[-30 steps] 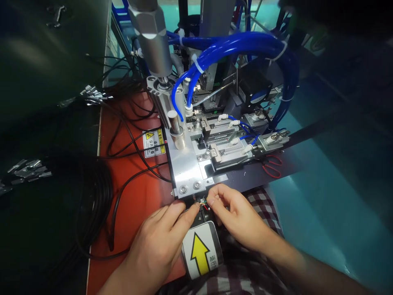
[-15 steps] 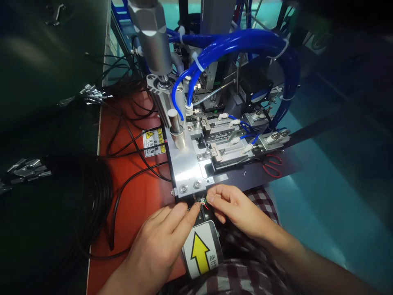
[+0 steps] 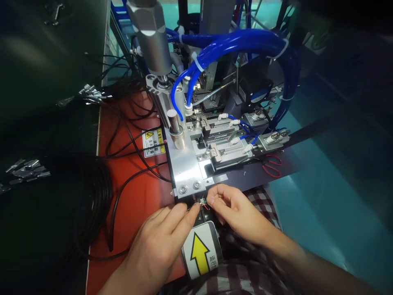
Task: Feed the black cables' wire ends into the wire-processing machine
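Both hands meet at the front edge of a metal machine plate [image 3: 186,166]. My left hand [image 3: 159,241] is closed, its thumb and forefinger pinched at a tiny bundle of coloured wire ends [image 3: 203,202]. My right hand [image 3: 236,211] is curled and pinches the same wire ends from the right. The wires sit at a small black slot just under the plate. A white label with a yellow arrow [image 3: 201,250] lies below the hands.
Blue air hoses [image 3: 242,43] loop over the machine with a steel cylinder [image 3: 151,39] at the back. Black cables [image 3: 95,200] coil on the orange mat [image 3: 135,196] at left. Red-handled scissors [image 3: 272,166] lie at right. Metal connector ends [image 3: 90,94] lie at far left.
Almost nothing moved. Both hands keep pinching the wire ends at the slot, with only slight finger shifts.
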The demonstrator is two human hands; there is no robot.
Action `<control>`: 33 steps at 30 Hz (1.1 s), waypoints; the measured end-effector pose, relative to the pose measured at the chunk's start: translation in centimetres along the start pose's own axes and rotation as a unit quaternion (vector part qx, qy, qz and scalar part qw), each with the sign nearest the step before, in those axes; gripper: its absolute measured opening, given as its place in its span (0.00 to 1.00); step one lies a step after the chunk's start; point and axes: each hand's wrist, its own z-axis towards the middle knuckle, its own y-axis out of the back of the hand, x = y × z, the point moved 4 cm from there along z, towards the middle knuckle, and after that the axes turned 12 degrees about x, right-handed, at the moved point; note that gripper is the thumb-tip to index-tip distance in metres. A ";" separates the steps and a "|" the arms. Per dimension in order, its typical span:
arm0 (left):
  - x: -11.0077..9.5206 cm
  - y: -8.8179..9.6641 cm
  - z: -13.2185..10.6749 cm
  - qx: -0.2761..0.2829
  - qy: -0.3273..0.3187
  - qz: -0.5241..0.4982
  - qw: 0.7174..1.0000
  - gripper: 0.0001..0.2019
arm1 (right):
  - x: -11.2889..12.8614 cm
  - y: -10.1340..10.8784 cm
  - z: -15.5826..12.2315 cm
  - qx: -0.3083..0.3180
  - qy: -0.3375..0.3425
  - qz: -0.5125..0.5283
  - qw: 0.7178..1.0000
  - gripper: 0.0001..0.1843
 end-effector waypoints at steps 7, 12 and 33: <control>0.0 0.1 0.0 -0.003 0.001 0.012 1.000 0.17 | -0.3 0.0 0.0 -0.017 0.009 -0.040 0.999 0.10; -0.1 0.3 0.4 -0.009 -0.009 0.017 1.000 0.16 | 0.2 -0.1 -0.3 -0.051 0.041 -0.139 0.988 0.10; 0.0 0.4 0.3 -0.012 -0.008 0.015 1.000 0.18 | -0.9 -0.2 0.2 0.007 -0.009 0.032 0.999 0.10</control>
